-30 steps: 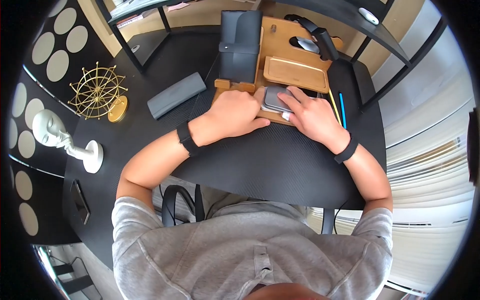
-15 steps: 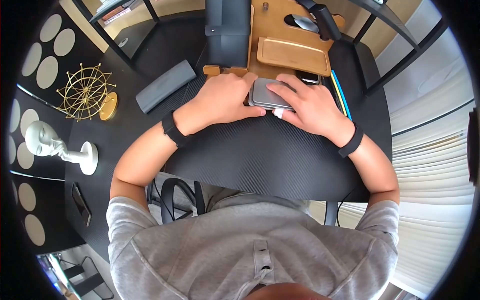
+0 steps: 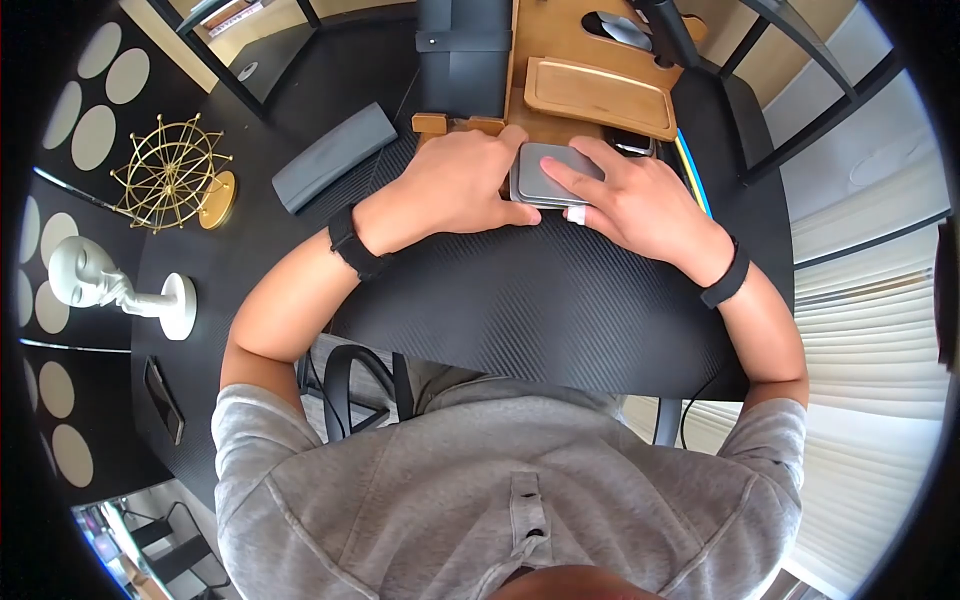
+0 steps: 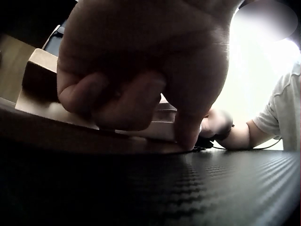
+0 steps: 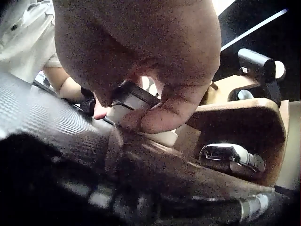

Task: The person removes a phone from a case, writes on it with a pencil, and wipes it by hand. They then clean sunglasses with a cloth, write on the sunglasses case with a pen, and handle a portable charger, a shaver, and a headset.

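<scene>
A flat grey metallic case, apparently of stacked layers, lies between both hands at the front of a wooden organizer. The left hand pinches its left end, thumb at the front corner; curled fingers of that hand show in the left wrist view beside the case. From the right, the right hand grips the case, index finger across the top and white-wrapped thumb at the front edge. The right wrist view shows this hand bent round the layered case.
Behind the hands, the organizer bears a wooden tray, a black upright holder and a mouse. Pencils lie right. Leftward are a grey long case, gold wheel ornament, white figurine and phone.
The case and both hands have moved toward the organizer's front edge. The left thumb has come in against the case's front corner. The head view has also shifted.
</scene>
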Tool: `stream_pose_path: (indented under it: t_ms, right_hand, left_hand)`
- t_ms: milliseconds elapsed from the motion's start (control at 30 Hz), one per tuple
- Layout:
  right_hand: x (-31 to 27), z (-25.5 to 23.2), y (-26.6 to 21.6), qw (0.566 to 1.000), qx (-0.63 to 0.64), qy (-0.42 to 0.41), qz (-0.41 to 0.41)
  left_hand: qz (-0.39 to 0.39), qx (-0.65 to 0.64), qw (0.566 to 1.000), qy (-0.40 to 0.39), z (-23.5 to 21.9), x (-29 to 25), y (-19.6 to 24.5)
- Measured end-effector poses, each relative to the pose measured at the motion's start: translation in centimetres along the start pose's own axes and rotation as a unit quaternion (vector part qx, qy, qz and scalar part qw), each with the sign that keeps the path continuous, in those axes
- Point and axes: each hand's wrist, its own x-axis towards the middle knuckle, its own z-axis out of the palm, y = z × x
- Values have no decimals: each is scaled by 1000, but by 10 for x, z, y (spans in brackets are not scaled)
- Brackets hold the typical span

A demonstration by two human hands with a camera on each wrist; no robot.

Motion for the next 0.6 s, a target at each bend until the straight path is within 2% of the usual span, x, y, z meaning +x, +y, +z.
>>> stream_pose_path:
  t_ms: [200, 300, 600]
  right_hand:
    - [0, -11, 4, 999, 1, -32, -24]
    - [0, -18, 6, 998, -4, -50, -32]
    - [-5, -53, 14, 994, 10, -104, -36]
  left_hand:
    - [6, -6, 1000, -16, -2, -2, 0]
    - [16, -15, 1000, 7, 2, -2, -2]
    - [2, -20, 999, -28, -3, -2, -2]
